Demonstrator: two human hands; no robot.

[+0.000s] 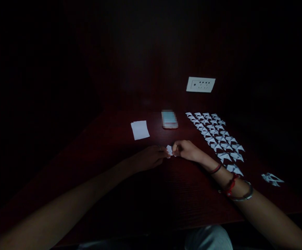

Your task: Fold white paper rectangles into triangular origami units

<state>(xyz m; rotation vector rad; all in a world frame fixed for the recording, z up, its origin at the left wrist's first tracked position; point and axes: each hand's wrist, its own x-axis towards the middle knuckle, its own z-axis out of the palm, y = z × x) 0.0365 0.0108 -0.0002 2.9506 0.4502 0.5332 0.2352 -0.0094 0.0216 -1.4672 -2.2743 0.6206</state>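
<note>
Between my two hands is a small folded piece of white paper (169, 150), held just above the dark red table. My left hand (151, 157) pinches its left side, fingers closed. On the right side my right hand (186, 150) grips it with curled fingers, which hide part of the paper. A stack of square white paper sheets (140, 130) lies beyond my left hand. To the right of my right hand stand rows of folded paper figures (213, 133), several of them, all white and pointed.
A phone-like object (169, 119), blurred on its face, lies at the back centre. Some thin white paper pieces (272, 179) rest near the right edge of the table (109, 139). A white socket panel (200, 84) is on the back wall. The surroundings are very dark.
</note>
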